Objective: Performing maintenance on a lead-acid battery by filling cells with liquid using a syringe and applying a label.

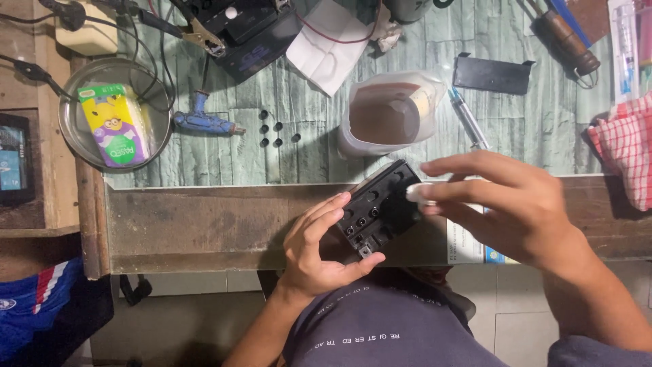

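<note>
My left hand (pixel 318 246) grips a small black battery block (pixel 377 207) with a row of round holes on its top, held tilted at the table's front edge. My right hand (pixel 508 204) hovers just right of the block and pinches a small white object (pixel 418 194) at its fingertips, close to the block's upper right corner. The white object is blurred and I cannot tell what it is.
Several small black caps (pixel 272 132) lie on the green table top (pixel 516 122). A plastic jug of brown liquid (pixel 387 115), a syringe (pixel 468 119), a blue glue gun (pixel 202 122), a metal bowl (pixel 75 136) with a tissue pack, a black bracket (pixel 490 73) and a red checked cloth (pixel 625 146) surround them.
</note>
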